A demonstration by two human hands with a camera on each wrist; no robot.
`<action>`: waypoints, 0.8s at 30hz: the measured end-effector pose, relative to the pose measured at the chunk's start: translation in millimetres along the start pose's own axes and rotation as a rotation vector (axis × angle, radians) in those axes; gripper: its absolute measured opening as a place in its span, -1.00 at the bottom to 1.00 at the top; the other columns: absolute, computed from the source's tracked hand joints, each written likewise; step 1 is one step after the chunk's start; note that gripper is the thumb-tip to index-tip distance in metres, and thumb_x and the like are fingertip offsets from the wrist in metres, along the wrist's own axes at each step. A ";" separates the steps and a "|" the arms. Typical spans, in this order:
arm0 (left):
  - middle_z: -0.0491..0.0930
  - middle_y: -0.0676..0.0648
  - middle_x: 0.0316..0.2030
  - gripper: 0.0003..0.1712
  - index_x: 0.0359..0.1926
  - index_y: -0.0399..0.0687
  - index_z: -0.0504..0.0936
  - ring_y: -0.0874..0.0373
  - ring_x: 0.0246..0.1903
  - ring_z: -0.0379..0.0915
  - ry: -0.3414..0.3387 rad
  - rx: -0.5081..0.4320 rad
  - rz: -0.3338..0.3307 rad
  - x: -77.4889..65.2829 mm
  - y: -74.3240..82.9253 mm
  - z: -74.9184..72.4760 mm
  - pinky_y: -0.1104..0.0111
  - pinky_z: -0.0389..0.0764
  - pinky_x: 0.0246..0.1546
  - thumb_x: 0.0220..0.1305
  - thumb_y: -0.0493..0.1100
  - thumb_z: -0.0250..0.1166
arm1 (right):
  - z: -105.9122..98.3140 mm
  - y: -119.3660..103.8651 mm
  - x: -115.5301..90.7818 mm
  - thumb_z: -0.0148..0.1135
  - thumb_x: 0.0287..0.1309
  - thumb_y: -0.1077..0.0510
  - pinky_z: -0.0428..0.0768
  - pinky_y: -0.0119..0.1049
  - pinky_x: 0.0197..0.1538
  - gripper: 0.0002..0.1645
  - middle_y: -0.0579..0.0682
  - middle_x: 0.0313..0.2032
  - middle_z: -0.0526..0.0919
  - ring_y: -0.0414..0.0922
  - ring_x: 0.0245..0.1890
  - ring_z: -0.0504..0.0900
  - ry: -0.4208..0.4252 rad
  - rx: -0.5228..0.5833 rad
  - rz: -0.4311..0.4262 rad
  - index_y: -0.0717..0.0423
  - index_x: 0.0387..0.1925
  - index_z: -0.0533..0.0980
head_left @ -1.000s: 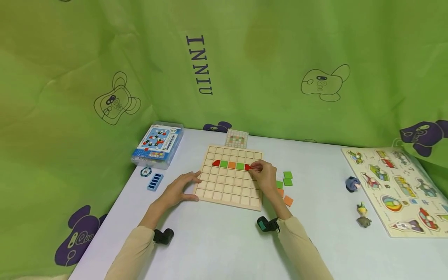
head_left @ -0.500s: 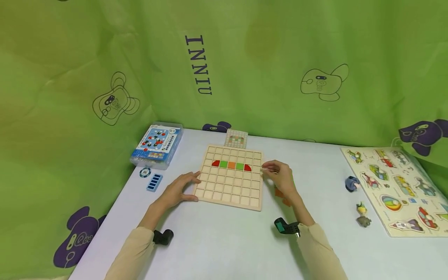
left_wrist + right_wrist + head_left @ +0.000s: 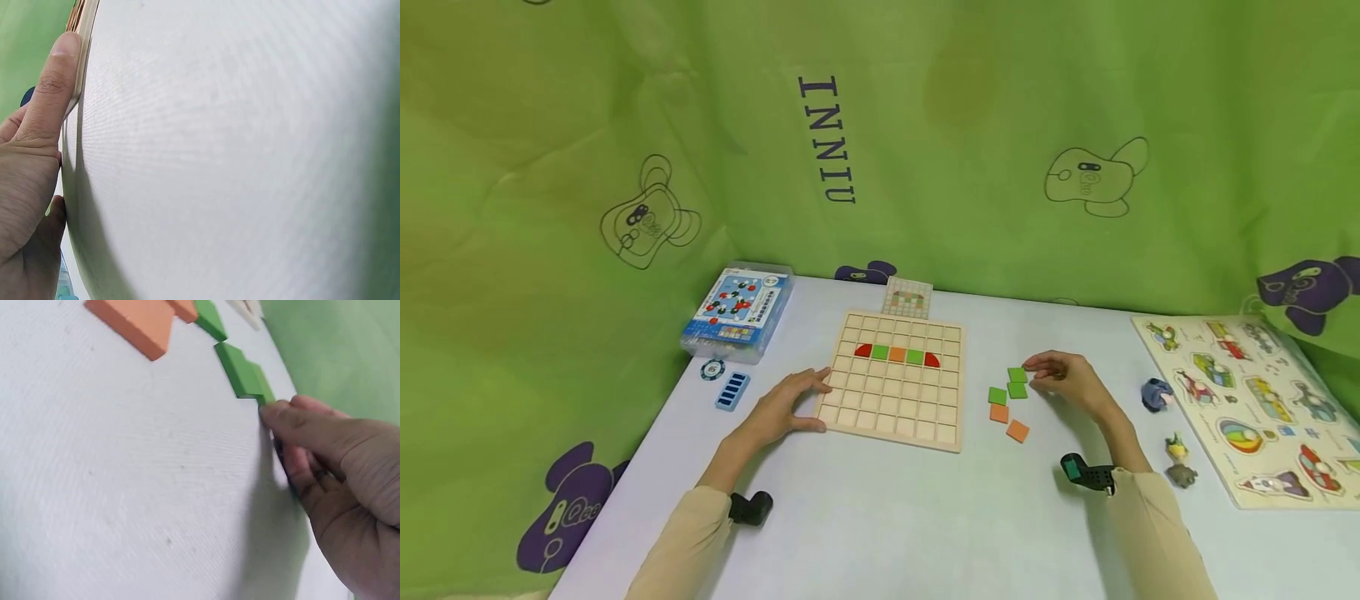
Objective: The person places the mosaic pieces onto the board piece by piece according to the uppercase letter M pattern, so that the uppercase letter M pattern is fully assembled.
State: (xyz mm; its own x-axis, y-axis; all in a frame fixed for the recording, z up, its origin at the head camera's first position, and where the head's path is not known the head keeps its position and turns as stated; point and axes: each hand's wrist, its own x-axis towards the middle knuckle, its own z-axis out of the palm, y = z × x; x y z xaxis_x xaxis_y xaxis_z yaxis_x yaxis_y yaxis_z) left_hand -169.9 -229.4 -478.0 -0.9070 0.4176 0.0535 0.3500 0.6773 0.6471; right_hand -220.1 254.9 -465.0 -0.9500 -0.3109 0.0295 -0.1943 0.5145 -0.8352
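A square wooden grid board [image 3: 895, 379] lies on the pale table [image 3: 880, 517], with a row of red, green and orange tiles in its second line. The left hand [image 3: 778, 410] rests relaxed against the board's near left corner, fingers straight. The right hand [image 3: 1063, 377], fingers curled, touches the farthest of three loose flat green square tiles [image 3: 1017, 375] right of the board; whether it grips it is unclear. Two orange square tiles [image 3: 1008, 421] lie just nearer.

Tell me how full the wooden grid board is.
Mostly empty: the square wooden grid board holds just one row of five coloured tiles; its other cells show bare wood.
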 end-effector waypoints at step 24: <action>0.24 -0.03 0.39 -0.33 0.08 -0.03 0.54 -0.16 0.37 0.06 -0.006 0.000 0.009 -0.8 -0.2 -0.9 -0.12 0.13 0.34 -0.13 -0.06 0.52 | 26.8 -2.0 8.1 0.24 0.17 0.39 0.54 -0.66 -0.14 -0.64 0.38 -0.06 0.61 -0.10 -0.15 0.65 0.191 0.090 -0.027 0.46 0.00 0.49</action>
State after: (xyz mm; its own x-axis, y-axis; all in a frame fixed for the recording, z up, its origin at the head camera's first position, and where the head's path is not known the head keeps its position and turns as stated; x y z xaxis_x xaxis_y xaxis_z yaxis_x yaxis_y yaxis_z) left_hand -169.4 -230.4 -477.5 -0.9025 0.4273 0.0546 0.3582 0.6738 0.6463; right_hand -220.8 229.9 -477.7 -0.9756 -0.1622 0.1483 -0.2053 0.4316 -0.8784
